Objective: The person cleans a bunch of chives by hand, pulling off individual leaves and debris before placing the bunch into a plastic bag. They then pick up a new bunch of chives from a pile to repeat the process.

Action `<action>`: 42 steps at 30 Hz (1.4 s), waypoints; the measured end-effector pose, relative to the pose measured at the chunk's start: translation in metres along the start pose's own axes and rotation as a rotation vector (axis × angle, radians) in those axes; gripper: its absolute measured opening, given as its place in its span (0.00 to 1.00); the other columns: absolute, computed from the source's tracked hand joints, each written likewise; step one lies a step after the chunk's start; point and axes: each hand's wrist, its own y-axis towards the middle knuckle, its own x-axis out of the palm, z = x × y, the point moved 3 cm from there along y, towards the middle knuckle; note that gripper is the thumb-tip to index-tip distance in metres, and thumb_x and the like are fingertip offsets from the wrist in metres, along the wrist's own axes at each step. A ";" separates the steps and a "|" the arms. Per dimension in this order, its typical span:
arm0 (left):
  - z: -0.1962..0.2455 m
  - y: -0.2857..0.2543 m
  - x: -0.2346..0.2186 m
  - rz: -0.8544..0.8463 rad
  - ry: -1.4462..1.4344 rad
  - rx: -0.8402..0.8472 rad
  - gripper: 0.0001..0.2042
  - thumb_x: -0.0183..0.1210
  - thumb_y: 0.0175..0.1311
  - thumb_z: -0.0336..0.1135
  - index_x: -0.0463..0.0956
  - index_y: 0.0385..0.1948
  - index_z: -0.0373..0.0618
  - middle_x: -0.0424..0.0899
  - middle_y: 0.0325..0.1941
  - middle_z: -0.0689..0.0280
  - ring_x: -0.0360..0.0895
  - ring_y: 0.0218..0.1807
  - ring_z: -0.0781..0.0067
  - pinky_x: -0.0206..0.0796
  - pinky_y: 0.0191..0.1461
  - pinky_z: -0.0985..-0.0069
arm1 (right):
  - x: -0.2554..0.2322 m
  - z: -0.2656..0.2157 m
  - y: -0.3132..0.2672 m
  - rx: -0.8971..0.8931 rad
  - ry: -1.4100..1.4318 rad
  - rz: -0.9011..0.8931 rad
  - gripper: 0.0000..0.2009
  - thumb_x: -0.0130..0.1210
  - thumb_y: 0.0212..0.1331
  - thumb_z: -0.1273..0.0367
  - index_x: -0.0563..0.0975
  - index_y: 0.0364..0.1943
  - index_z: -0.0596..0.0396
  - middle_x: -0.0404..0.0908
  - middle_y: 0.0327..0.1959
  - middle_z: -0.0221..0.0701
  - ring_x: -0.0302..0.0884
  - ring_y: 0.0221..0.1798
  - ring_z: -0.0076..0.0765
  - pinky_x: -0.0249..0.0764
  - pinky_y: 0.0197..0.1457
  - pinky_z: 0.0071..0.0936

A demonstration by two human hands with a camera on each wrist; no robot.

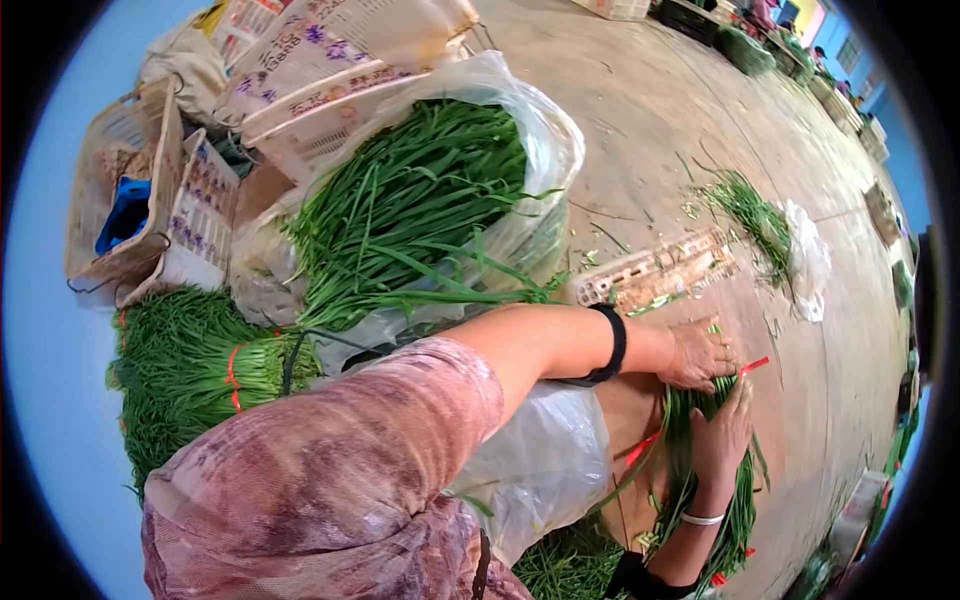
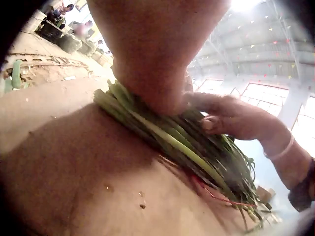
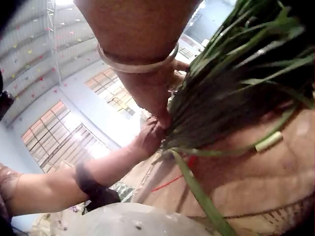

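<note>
A bundle of green chives (image 1: 680,450) lies on a brown surface at the right of the head view. My left hand (image 1: 700,355), on the arm with the black band, grips it close to the pale cut ends (image 2: 106,101). Just below, my right hand (image 1: 722,430), with a white bracelet at the wrist, holds the side of the bundle, its thumb against the stalks in the left wrist view. A red tie (image 1: 755,366) sticks out past the right fingertips. Another red strip (image 2: 216,194) runs beneath the stalks in the left wrist view.
A clear plastic bag of loose chives (image 1: 420,190) stands left of the arms. Tied chives (image 1: 200,370) sit beside crates (image 1: 125,190). Beyond my hands are a slatted plastic piece (image 1: 650,270) and a small heap of chives (image 1: 750,215) by a white bag (image 1: 806,262).
</note>
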 end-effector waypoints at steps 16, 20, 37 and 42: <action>0.066 -0.251 -0.276 0.300 -0.646 -0.518 0.17 0.61 0.54 0.35 0.75 0.45 0.39 0.75 0.51 0.58 0.75 0.50 0.67 0.68 0.50 0.74 | -0.024 -0.009 -0.006 0.003 -0.100 0.056 0.42 0.57 0.51 0.60 0.45 0.67 0.56 0.50 0.67 0.49 0.47 0.69 0.55 0.50 0.66 0.48; 0.013 -0.451 -0.301 0.791 -0.233 -1.224 0.14 0.62 0.50 0.34 0.78 0.38 0.37 0.82 0.31 0.62 0.77 0.33 0.76 0.69 0.40 0.77 | -0.029 0.008 -0.002 -0.096 0.023 0.244 0.40 0.57 0.52 0.63 0.47 0.67 0.53 0.52 0.67 0.48 0.50 0.68 0.54 0.53 0.66 0.42; -0.062 -0.630 -0.213 0.088 0.508 -1.442 0.34 0.59 0.53 0.27 0.52 0.64 0.41 0.61 0.61 0.54 0.57 0.63 0.55 0.49 0.62 0.58 | -0.027 -0.118 -0.012 -0.392 0.124 0.102 0.23 0.55 0.45 0.76 0.69 0.50 0.67 0.69 0.52 0.50 0.65 0.56 0.56 0.62 0.60 0.40; -0.065 -0.635 -0.212 0.154 0.774 -1.458 0.33 0.59 0.53 0.29 0.57 0.63 0.49 0.62 0.59 0.56 0.57 0.61 0.55 0.50 0.60 0.57 | -0.051 -0.167 -0.015 -0.462 0.127 -0.029 0.21 0.55 0.47 0.76 0.69 0.49 0.66 0.70 0.51 0.51 0.66 0.56 0.56 0.62 0.60 0.41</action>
